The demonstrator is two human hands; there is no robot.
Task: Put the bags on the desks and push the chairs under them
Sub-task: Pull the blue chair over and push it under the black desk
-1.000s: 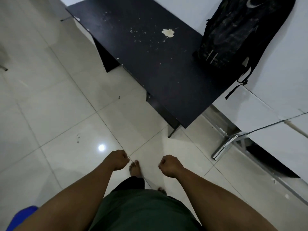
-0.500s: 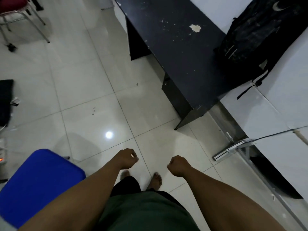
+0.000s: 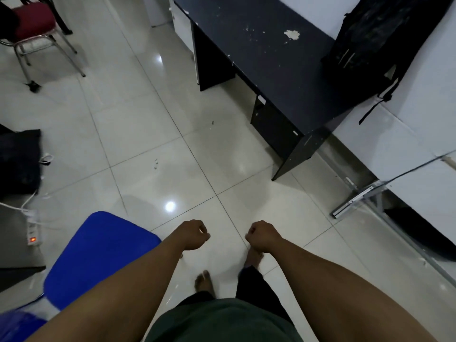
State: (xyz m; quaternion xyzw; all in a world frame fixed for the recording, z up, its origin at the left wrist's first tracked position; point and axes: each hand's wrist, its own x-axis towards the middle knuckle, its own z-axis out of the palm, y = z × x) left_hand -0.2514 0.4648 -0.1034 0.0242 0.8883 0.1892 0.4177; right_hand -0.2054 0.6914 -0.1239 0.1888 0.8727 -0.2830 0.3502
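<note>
A black backpack [image 3: 377,38] stands on the right end of the dark desk [image 3: 266,55], leaning on the white wall. A blue chair seat [image 3: 98,257] is close at my lower left, out on the floor. A red chair [image 3: 34,23] with a metal frame stands at the far upper left. Another dark bag [image 3: 19,161] lies on the floor at the left edge. My left hand [image 3: 195,234] and my right hand [image 3: 261,235] hang as loose fists above the tiles, holding nothing.
A white power strip [image 3: 32,230] with a lit switch and cables lies on the floor at the left. A metal table leg [image 3: 355,198] of a white table juts out at the right. My bare feet [image 3: 203,280] stand on glossy white tiles.
The view has swung left and back: the desk slid to the upper right, and the blue chair, red chair and floor bag came into sight. Both fists stay closed and empty.
</note>
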